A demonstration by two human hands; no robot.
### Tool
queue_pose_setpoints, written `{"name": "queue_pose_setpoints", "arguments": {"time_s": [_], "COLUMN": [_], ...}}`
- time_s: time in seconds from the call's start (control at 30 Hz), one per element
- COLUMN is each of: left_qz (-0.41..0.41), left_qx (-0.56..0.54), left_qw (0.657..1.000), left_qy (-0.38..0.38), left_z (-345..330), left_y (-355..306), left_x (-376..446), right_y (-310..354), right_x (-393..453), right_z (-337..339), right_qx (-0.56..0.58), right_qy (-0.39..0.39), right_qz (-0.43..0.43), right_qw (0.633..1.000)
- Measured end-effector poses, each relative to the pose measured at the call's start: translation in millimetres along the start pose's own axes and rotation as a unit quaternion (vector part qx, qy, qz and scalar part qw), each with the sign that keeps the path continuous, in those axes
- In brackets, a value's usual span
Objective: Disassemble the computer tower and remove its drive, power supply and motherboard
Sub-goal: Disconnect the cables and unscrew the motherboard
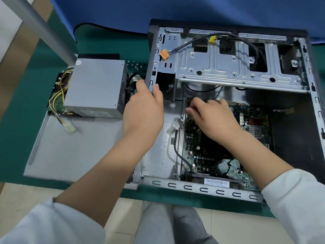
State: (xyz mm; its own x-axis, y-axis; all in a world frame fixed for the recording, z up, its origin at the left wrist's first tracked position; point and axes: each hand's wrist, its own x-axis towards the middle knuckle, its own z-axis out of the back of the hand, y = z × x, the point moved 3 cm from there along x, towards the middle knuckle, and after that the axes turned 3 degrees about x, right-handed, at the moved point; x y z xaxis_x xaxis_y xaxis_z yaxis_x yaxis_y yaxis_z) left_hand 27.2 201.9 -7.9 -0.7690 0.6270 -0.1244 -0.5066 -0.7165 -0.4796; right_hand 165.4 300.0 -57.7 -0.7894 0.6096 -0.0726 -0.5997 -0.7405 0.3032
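The open computer tower (228, 67) lies on its side on the green mat. Its green motherboard (211, 155) still sits in the case bottom. My left hand (144, 110) grips the case's left rear edge, thumb inside and fingers outside. My right hand (212, 118) rests on the motherboard's upper left part, fingers curled at the board's edge; what they pinch is hidden. The grey power supply (95, 87) stands outside the case on the left, atop a green circuit board (58, 101), its yellow and black wires (59, 95) trailing.
The grey side panel (73, 148) lies flat left of the case. Several loose screws (135, 65) sit behind the power supply. Black cables with yellow (212, 39) and orange (164, 54) connectors hang over the drive cage. A metal table leg (44, 29) stands at upper left.
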Motion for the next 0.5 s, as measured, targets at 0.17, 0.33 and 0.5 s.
{"name": "queue_pose_setpoints", "arguments": {"time_s": [0.17,0.33,0.5], "left_qz": [0.003,0.016,0.012], "left_qx": [-0.031,-0.056,-0.075], "left_qw": [0.999,0.998,0.997], "left_qy": [0.013,0.016,0.022], "left_z": [2.3,3.7,3.3], "left_y": [2.0,3.4,6.3], "left_x": [-1.8,-2.9,-10.1], "right_y": [-0.1,-2.6,-3.3], "right_x": [-0.7,-0.9,-8.4], "right_z": [-2.5,1.9,14.7], "right_qx": [0.045,0.073,0.148], "right_qy": [-0.001,-0.024,-0.037], "right_qz": [0.003,-0.012,-0.05], "right_qw": [0.999,0.997,0.987]}}
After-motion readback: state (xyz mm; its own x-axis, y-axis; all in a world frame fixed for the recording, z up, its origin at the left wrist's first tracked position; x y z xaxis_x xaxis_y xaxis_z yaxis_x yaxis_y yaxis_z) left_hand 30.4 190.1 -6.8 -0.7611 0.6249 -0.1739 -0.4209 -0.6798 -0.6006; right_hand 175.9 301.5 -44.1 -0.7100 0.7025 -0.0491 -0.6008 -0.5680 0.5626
